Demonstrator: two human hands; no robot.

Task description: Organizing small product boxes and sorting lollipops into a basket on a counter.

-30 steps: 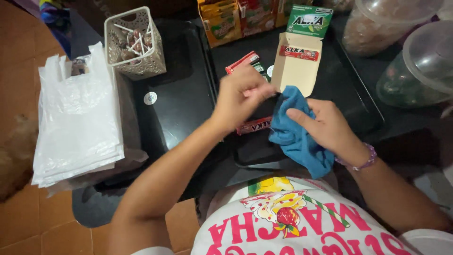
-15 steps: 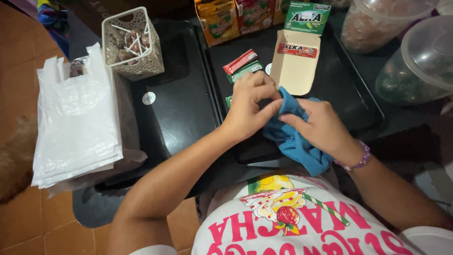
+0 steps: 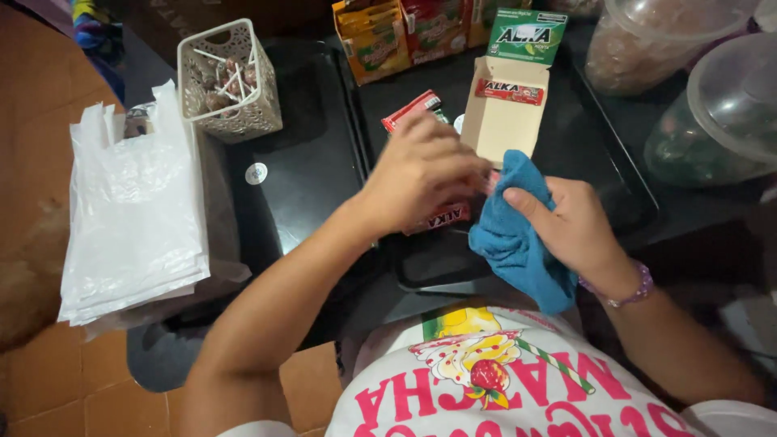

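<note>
A stack of white plastic bags lies far left beside a lattice basket of lollipops, well apart from the work. The left hand pinches a small red packet over the black tray, and the right hand clutches a blue cloth against it. The packet could slip from that narrow pinch, and the open cardboard box just behind and clear tubs to the right crowd the hands.

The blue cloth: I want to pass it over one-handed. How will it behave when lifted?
The blue cloth is probably floppy: it drapes and folds over the right hand. It looks soft and light, so unlikely to slip or roll.
</note>
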